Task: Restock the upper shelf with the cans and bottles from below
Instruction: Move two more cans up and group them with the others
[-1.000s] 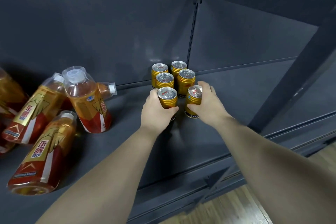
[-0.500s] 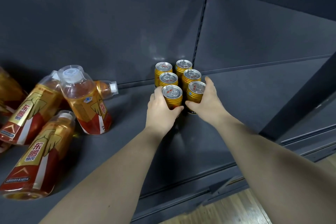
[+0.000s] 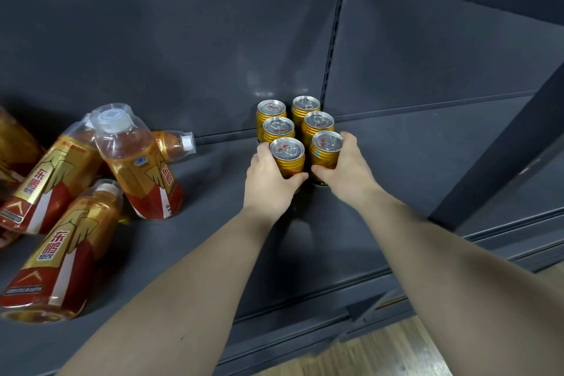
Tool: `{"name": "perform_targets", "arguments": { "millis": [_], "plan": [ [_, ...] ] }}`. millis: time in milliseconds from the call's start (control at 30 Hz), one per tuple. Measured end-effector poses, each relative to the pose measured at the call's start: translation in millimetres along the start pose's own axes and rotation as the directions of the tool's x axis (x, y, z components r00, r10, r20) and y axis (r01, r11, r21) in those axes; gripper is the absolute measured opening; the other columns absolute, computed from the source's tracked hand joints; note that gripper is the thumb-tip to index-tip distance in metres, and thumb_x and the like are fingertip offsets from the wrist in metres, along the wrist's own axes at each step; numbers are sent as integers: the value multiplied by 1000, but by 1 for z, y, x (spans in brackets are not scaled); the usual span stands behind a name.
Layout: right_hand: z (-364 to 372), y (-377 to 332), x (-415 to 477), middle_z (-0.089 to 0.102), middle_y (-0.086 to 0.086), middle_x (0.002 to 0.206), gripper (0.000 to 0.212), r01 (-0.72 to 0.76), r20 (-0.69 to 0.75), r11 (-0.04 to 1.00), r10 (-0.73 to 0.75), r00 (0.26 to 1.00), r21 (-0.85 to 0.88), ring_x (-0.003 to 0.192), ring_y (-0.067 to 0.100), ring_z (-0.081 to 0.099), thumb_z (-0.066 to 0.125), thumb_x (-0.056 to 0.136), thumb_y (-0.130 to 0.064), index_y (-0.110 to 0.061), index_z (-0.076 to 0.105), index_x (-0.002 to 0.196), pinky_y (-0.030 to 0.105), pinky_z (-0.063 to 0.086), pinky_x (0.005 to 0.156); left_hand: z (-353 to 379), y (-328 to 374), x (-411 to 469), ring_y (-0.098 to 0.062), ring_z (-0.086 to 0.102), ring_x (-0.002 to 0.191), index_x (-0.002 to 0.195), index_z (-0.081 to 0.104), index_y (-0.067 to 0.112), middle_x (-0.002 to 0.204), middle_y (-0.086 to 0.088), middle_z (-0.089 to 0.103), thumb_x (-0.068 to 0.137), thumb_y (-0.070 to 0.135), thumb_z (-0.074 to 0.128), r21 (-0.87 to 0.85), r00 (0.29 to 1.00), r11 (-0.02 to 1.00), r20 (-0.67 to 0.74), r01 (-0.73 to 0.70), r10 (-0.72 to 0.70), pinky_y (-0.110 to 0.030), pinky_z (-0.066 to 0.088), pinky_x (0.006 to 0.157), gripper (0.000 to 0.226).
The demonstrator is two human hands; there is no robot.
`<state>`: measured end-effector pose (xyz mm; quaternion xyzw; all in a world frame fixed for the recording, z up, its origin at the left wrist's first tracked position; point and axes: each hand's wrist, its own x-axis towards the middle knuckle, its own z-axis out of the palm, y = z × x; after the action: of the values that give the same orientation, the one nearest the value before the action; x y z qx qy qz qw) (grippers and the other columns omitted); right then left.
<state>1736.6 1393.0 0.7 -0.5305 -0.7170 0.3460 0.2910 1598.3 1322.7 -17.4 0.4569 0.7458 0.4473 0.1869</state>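
Several gold cans stand upright in two rows on the dark grey shelf (image 3: 213, 238), against its back panel. My left hand (image 3: 270, 185) grips the front left can (image 3: 287, 156), thumb across its side. The front right can (image 3: 326, 151) is held by my right hand (image 3: 346, 172), whose fingers curl round its far side. Both held cans stand close against the cans (image 3: 277, 128) behind them. At the left lie several bottles with gold and red labels; one bottle (image 3: 134, 162) leans upright and another bottle (image 3: 58, 256) lies on its side by the shelf's front edge.
A slotted upright (image 3: 334, 40) runs down the back panel just behind the cans. A dark slanted post (image 3: 500, 146) crosses the right side. The shelf's front lip (image 3: 305, 314) runs below my forearms, with wooden floor (image 3: 366, 357) beneath it.
Both hands have pushed their cans back towards the row behind, closing the gap. The front right can now stands level with the front left one.
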Motion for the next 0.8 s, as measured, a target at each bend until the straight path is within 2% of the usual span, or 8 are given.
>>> {"name": "perform_targets", "arguments": {
  "millis": [133,400,667,800],
  "plan": [
    [1,0,0,49,-2,140,81,-4,9,1000,4,1000,13,120,15,53,79,85,-20,-23,26,147,33,47,97,-2,1,-1,-20,50,127,142,32,19,140,-2,48,76,34,85,0,999,1000,30,13,-13,-39,46,106,86],
    [1,2,1,46,-1,144,85,-9,10,1000,9,1000,0,125,18,51,79,85,-20,-22,23,149,36,46,101,-1,2,-1,-21,51,126,142,32,19,140,-2,49,77,33,85,-12,999,1000,38,26,-26,-41,47,106,85],
    [1,11,-2,35,1,157,110,-71,46,997,72,996,-26,141,23,39,84,80,-23,-21,6,157,43,40,112,-2,-2,-6,-22,46,132,147,28,19,145,-3,44,73,30,88,-7,997,1000,70,28,-27,-42,42,110,96],
    [-2,13,-5,32,3,159,110,-92,48,995,95,994,-48,143,25,37,83,81,-22,-20,5,158,45,40,113,-7,-5,-9,-23,42,135,148,26,19,146,-4,42,77,25,85,31,996,999,87,33,-36,-40,40,110,92]
  ]
}}
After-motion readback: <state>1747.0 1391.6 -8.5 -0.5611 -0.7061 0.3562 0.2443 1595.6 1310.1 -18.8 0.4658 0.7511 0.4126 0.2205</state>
